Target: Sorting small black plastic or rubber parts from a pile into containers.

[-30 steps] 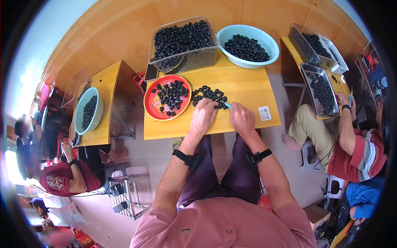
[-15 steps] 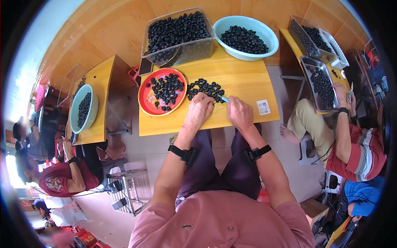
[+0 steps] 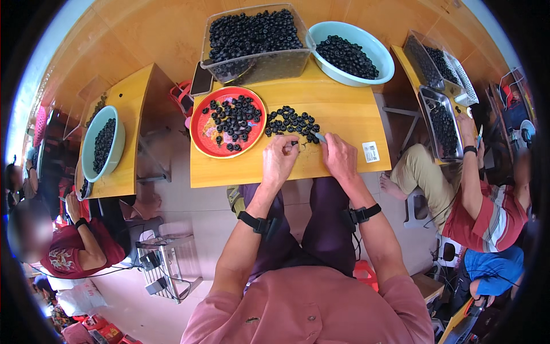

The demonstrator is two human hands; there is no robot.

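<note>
At surface centre, left hand (image 3: 279,160) pinches one dark fruit (image 3: 293,143) at six o'clock of the loose pile (image 3: 292,121); right hand (image 3: 339,157) grips a small blade (image 3: 318,137); cutting step, next needs steady aim.

A small white rectangular label (image 3: 370,152) lies on the yellow table's (image 3: 344,114) right edge.

1. Small tool (image 3: 318,137) in right hand (image 3: 339,159): only its tip shows; kind cannot be told.
2. Left hand (image 3: 279,160) fingertips cover one dark fruit (image 3: 294,143); grip unclear.
3. Desk (image 3: 344,114) front edge hides the person's knees.
</note>
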